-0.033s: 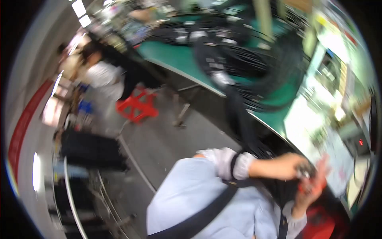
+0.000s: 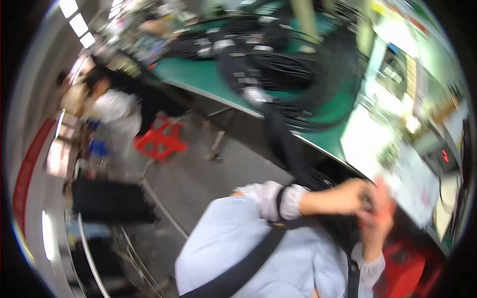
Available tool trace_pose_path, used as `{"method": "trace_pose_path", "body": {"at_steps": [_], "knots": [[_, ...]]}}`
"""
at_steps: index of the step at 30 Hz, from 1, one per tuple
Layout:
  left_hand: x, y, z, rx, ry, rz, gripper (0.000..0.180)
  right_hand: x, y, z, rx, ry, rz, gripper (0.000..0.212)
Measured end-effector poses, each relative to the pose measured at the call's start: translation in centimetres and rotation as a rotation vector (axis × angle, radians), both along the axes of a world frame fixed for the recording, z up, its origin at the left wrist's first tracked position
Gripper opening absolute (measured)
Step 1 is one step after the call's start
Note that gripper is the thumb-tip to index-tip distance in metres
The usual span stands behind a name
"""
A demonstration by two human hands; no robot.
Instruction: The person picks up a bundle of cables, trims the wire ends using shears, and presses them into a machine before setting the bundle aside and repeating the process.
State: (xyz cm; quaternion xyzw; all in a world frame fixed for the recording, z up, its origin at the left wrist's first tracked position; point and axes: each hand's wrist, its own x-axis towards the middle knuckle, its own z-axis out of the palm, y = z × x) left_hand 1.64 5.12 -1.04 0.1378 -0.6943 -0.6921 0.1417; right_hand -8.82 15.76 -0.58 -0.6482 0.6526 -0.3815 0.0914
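My left hand [image 2: 352, 194] reaches in from the left, its fingers curled round a small dark thing [image 2: 366, 201] that is too blurred to name. Right up against it is my right hand [image 2: 378, 213], raised from the lower right. Its fingers are smeared by motion, so their grip does not show. Both hands are over my lap, close to the front edge of the bench. Just left of the hands, a thick bundle of black cables [image 2: 285, 144] hangs down from the bench.
Coiled black cables [image 2: 288, 74] lie on the green bench top [image 2: 194, 79]. A box with a red lit display [image 2: 437, 154] stands at the right. A red stool [image 2: 160, 139] and a seated person [image 2: 117, 107] are at the left. Black material [image 2: 112, 201] lies on a rack nearby.
The whole view has shifted, with the bench and stool now further left in the picture. My hands have come closer together, the right one moving in against the left.
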Motion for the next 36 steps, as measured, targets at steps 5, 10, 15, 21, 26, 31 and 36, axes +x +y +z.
{"method": "trace_pose_path", "body": {"at_steps": [5, 10, 15, 21, 26, 31, 36], "knots": [[0.3, -0.1, -2.0, 0.234, -0.026, 0.135, 0.025, -0.8, -1.1, 1.2, -0.098, -0.155, -0.102, 0.038], [-0.5, -1.5, -1.7, 0.514, -0.058, 0.086, 0.020, -0.8, -1.8, 0.4, -0.087, -0.859, -0.183, 0.026], [-0.8, -1.9, -1.4, 0.292, -0.060, 0.149, 0.013, -2.1, -1.6, -0.5, 0.204, -1.027, -0.254, 0.017], [-1.2, -1.3, -0.5, 0.210, -0.044, 0.357, 0.015, -1.2, -2.1, -1.1, 0.083, -0.971, -0.367, 0.009], [-1.1, -1.9, -0.8, 0.237, -0.089, 0.273, 0.013, -1.9, -2.2, -0.1, 0.313, -1.475, -0.268, 0.026], [-0.8, -1.8, -2.3, -0.068, 0.116, 0.208, 0.012, -3.0, -2.4, -1.4, 0.513, -1.877, 0.038, 0.033], [-0.2, -2.9, -1.5, 0.621, 0.032, 0.087, 0.011, -2.0, -2.6, -2.1, 0.307, -1.838, -0.067, 0.032]]}}
